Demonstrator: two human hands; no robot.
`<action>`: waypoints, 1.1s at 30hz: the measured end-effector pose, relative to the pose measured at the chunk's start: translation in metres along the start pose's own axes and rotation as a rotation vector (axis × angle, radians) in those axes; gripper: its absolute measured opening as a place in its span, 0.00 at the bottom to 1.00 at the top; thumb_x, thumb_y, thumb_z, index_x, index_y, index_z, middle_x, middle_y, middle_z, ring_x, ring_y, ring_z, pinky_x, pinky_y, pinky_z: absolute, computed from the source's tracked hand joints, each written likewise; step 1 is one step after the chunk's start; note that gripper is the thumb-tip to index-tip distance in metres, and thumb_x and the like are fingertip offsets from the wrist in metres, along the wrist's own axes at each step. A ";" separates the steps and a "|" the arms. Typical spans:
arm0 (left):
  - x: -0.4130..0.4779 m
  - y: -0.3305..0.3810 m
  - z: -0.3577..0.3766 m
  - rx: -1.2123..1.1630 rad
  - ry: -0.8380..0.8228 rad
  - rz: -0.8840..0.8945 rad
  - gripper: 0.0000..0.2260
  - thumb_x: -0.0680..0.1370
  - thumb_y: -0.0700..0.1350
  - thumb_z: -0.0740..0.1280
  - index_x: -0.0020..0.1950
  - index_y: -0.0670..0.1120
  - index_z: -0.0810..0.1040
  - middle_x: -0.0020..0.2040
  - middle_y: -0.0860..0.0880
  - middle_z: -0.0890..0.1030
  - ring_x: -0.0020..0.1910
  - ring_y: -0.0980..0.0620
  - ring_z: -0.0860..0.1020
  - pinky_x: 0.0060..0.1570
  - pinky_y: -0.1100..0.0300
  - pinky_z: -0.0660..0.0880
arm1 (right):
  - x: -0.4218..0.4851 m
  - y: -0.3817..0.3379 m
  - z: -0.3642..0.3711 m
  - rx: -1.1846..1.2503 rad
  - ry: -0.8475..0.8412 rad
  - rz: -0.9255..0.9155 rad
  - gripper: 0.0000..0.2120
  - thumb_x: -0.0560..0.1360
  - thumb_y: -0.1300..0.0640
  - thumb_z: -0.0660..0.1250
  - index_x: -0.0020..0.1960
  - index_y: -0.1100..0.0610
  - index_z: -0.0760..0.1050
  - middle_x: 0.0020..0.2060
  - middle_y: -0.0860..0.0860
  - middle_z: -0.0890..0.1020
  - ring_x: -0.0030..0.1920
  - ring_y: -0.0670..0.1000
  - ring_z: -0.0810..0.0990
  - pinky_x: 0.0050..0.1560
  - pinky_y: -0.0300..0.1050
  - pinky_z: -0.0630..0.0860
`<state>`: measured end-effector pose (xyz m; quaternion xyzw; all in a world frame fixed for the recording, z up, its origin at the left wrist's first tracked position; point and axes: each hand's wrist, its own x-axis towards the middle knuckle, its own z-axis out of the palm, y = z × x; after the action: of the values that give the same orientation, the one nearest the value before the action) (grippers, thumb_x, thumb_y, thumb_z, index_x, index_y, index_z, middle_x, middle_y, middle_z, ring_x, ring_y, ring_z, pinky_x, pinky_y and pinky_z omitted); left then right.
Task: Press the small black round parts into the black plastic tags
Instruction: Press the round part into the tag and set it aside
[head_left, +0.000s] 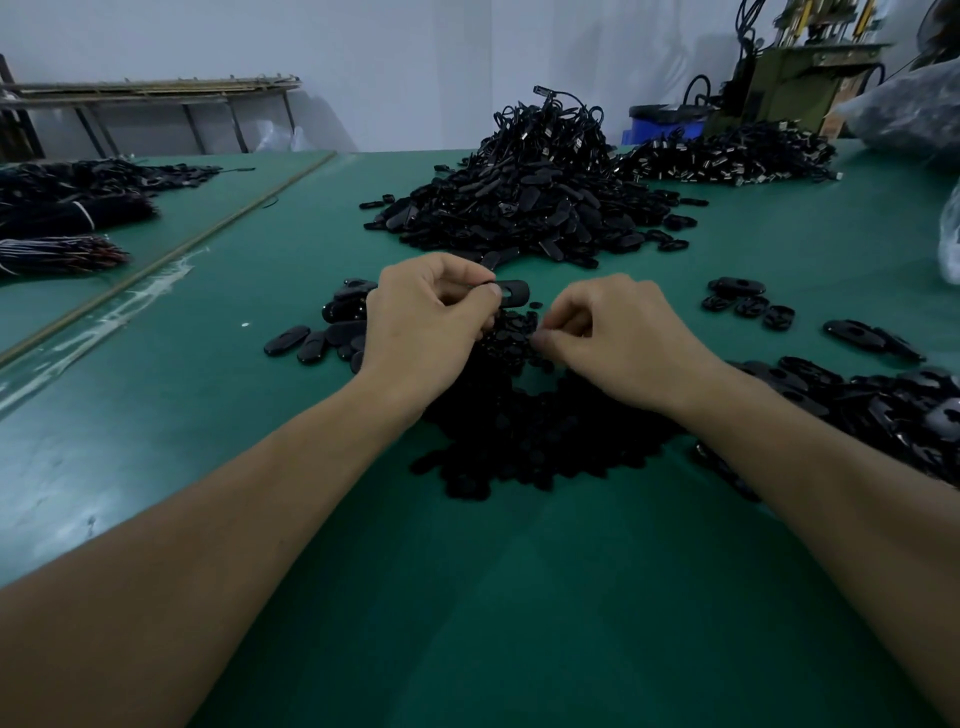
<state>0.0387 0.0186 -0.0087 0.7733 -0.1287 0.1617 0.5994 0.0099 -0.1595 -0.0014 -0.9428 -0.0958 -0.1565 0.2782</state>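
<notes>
Nearby, between the forearms, the heap of small round parts (524, 431) lies matte on the green tabletop (467, 597). They are tiny and black on black, so two may be taken at once, or one may slip away. Over its far edge the right hand (613, 338) curls, thumb and forefinger together; whether its grip has a part I cannot tell. The left hand (426, 317) pinches one tag (513, 292), a glossy oval with an opening. Beyond rises the big tag pile (524, 208).
</notes>
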 end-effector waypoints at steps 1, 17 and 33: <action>0.000 -0.001 0.000 -0.002 0.011 -0.002 0.05 0.76 0.42 0.73 0.42 0.51 0.82 0.35 0.51 0.86 0.37 0.51 0.85 0.48 0.51 0.83 | 0.000 -0.001 0.000 -0.057 -0.046 -0.007 0.06 0.75 0.47 0.72 0.41 0.46 0.79 0.37 0.43 0.81 0.42 0.46 0.80 0.47 0.43 0.78; 0.000 0.001 -0.001 -0.111 0.027 -0.037 0.05 0.76 0.38 0.73 0.44 0.47 0.81 0.36 0.49 0.86 0.39 0.49 0.86 0.46 0.52 0.84 | -0.007 -0.011 -0.013 -0.191 -0.212 -0.024 0.06 0.77 0.51 0.71 0.49 0.52 0.84 0.43 0.48 0.84 0.46 0.48 0.82 0.53 0.45 0.79; -0.005 0.004 0.000 -0.072 -0.009 -0.029 0.05 0.77 0.36 0.72 0.47 0.46 0.80 0.40 0.46 0.85 0.39 0.51 0.86 0.43 0.56 0.83 | -0.004 -0.010 -0.007 -0.200 -0.070 -0.078 0.09 0.84 0.56 0.56 0.45 0.53 0.70 0.45 0.50 0.77 0.45 0.51 0.75 0.46 0.47 0.71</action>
<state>0.0326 0.0176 -0.0067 0.7537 -0.1257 0.1448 0.6287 0.0016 -0.1556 0.0079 -0.9663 -0.1258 -0.1431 0.1730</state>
